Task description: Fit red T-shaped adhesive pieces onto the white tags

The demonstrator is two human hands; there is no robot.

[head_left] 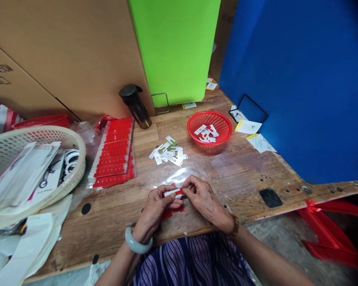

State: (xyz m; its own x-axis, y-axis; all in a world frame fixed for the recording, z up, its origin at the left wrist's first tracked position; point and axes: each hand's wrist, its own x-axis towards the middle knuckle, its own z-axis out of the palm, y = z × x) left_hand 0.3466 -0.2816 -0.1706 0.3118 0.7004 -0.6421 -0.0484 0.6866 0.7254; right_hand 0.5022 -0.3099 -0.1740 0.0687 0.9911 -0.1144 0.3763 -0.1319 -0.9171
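Fingers of my left hand (158,201) and of my right hand (203,198) are pinched on one small red-and-white card (172,193), held between them. From this card, the white basket (68,138) stands toward nine o'clock, red strips (115,149) lie at ten, loose cards (168,152) at twelve, and the red basket (225,129) at one.

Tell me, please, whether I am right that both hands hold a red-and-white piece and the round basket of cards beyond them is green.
Not quite: the head view shows that the round basket is red, not green. The left hand and right hand do hold the red-and-white piece, and the basket does hold cards.
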